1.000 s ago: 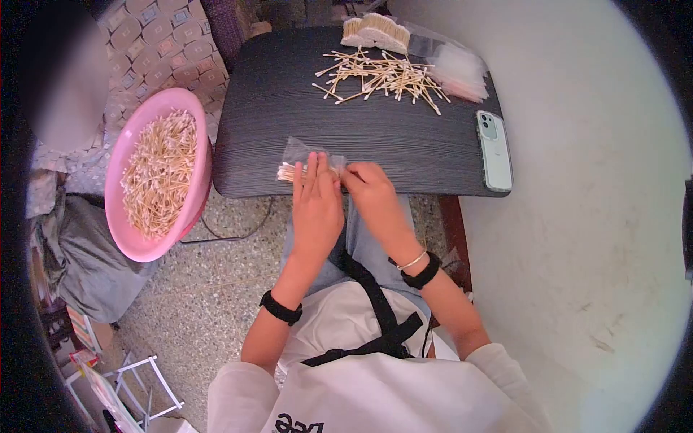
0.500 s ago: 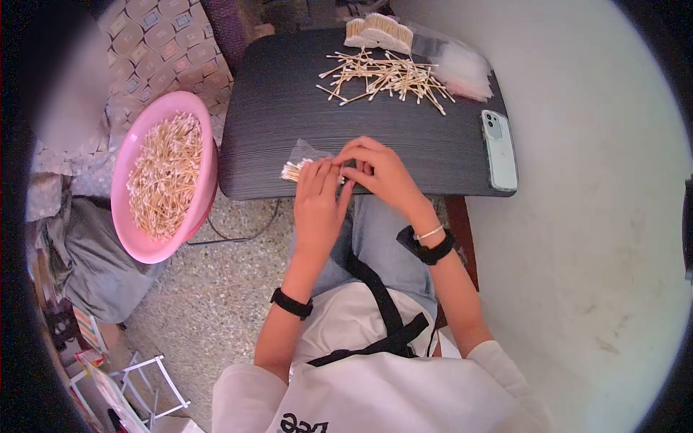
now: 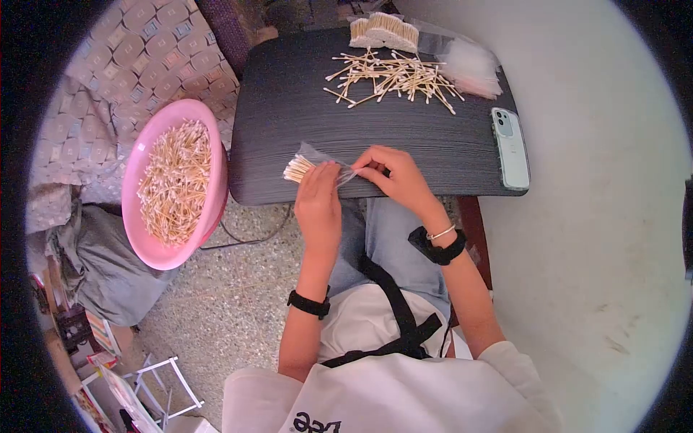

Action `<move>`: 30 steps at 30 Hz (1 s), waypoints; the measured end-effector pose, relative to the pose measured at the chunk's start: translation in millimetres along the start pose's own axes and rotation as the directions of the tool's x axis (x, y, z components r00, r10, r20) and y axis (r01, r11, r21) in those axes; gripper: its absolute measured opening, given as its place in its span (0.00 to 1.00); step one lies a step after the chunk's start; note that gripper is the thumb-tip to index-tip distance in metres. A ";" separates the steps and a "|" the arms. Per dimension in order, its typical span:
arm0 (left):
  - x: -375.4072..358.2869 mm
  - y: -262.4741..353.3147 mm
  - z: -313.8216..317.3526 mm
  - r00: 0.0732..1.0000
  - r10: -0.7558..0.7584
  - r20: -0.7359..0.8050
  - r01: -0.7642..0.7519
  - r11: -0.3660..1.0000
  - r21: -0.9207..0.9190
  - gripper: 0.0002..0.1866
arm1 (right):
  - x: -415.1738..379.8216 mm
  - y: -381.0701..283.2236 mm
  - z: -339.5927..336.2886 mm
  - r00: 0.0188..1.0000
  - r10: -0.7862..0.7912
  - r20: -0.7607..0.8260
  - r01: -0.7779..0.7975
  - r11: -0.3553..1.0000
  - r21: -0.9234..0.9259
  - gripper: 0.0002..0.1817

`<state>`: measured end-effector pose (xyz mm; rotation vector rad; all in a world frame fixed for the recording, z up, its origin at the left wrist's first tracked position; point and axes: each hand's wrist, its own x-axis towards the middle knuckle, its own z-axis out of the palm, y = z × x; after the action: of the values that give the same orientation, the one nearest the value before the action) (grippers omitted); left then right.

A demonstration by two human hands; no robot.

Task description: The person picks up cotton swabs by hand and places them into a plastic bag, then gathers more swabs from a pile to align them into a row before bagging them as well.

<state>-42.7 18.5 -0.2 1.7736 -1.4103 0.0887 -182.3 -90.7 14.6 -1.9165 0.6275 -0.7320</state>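
Note:
Near the front edge of the dark table, my left hand is closed over a clear plastic bag with a bundle of cotton swabs in it. The swab tips stick out to the left of my fingers; the rest of the bundle is hidden under them. My right hand pinches the right end of the bag between thumb and fingertips, where the plastic looks stretched and gathered.
Loose cotton swabs lie scattered at the back, before packed swab bundles. A stack of clear bags and a phone are on the right. Left of the table stands a pink basin full of swabs.
My right hand has drawn a little to the right, away from my left hand, with the bag's end in its fingers. More of the plastic shows between the hands. The whole view has shifted slightly.

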 end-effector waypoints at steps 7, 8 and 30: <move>2.1 2.5 -7.3 0.995 0.081 0.061 -0.079 0.996 -0.038 0.16 | -0.1 5.9 2.4 0.999 -0.015 -0.051 0.016 0.999 0.032 0.05; 2.9 3.6 -11.5 0.989 0.123 0.081 -0.118 0.991 -0.061 0.15 | 0.2 6.1 3.2 0.998 0.005 -0.057 -0.002 0.998 0.060 0.05; 11.4 -17.3 -30.6 0.931 0.254 0.264 -0.312 0.927 0.207 0.13 | 4.0 4.1 5.2 0.997 0.018 -0.080 -0.020 1.000 -0.022 0.06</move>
<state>-11.1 29.4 15.6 1.8082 -1.8941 0.2247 -176.3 -92.0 9.9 -1.9068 0.7051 -0.7951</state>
